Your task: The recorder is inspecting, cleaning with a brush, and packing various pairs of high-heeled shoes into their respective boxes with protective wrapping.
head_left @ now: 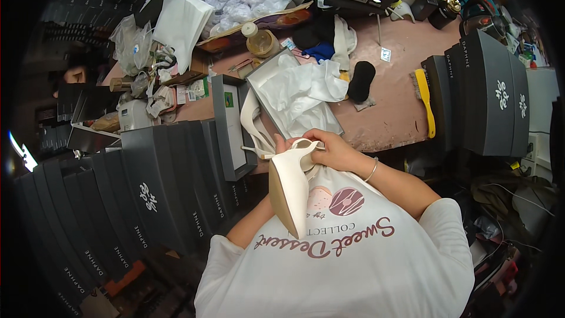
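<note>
White shirt (341, 271), cut off below; surface (391, 103), partly hidden; shoe (287, 194), held before the shirt, interior mostly unseen; right grip (335, 148), pinching the shoe's strap (309, 149); left grip (281, 143), largely hidden behind the shoe, spread or pinching indeterminable.

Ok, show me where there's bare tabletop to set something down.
Bare: the pink tabletop beyond your right hand, between the black pad and yellow brush, with a small card at its far side. Crowded: leftward, around the open box, jar and plastic bag.

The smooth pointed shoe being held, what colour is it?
The smooth pointed shoe is creamy white with a tan sole, clearest in the head view.
</note>
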The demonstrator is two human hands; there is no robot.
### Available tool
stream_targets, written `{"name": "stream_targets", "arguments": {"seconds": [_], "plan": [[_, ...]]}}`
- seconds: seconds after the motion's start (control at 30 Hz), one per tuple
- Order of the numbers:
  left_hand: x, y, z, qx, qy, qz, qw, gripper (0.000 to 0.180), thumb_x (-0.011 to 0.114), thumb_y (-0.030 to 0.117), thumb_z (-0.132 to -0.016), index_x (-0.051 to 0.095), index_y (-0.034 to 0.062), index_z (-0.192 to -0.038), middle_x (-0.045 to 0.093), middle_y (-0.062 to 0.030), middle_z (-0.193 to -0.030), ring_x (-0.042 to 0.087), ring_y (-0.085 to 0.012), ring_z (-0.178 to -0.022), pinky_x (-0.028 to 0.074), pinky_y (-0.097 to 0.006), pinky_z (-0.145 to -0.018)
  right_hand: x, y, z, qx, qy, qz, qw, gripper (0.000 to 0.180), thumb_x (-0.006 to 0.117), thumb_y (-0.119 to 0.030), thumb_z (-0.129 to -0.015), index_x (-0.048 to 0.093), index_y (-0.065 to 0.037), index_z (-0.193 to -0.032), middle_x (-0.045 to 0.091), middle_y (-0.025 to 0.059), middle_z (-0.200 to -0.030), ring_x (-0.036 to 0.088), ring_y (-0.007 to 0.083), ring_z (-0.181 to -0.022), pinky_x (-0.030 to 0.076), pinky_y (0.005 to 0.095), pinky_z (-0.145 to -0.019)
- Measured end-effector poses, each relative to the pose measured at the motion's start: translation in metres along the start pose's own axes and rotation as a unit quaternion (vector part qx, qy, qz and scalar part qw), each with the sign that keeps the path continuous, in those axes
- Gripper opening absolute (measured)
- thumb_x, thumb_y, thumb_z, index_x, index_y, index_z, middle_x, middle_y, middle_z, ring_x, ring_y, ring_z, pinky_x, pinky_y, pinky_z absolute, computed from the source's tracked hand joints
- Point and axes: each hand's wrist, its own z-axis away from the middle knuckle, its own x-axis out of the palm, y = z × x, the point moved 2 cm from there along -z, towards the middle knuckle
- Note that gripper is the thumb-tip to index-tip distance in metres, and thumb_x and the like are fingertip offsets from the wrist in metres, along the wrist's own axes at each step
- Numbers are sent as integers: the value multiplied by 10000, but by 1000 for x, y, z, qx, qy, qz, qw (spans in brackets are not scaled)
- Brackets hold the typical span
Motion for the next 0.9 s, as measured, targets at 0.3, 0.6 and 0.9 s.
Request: {"name": "stream_targets", "arguments": {"seconds": [0.3, 0.6, 0.9], "plan": [[-4, -6, -1, 10, 20, -11, 1000, 741, 220, 677, -927, 517, 16, -1082, 619, -108, -976, 612, -166, -885, 501, -287, -827, 3, -18, -3, 17, 15, 58, 998, 344, 575, -48, -724, 554, 18, -1060, 652, 177, -965, 649, 287, -897, 493, 363, -807], [-5, -8, -3, 23, 0, 30, 999, 713, 248, 667, -929, 529, 25, -1063, 625, -114, -978, 623, -178, -889, 512, -297, -827, 2, -14, 1, 2, 27, 24, 999, 332, 608, -72, -770, 563, 14, -1088, 652, 138, -973, 628, 215, -931, 487, 317, -826], [-6, -10, -6, 27, -7, 17, 999, 709, 214, 630, -954, 554, 15, -1040, 636, -99, -953, 618, -157, -900, 486, -268, -868, 1, -12, 3, -14, 30, 40, 999, 331, 664, -96, -776, 568, 3, -1077, 658, 139, -946, 642, 216, -876, 494, 307, -783]]}}
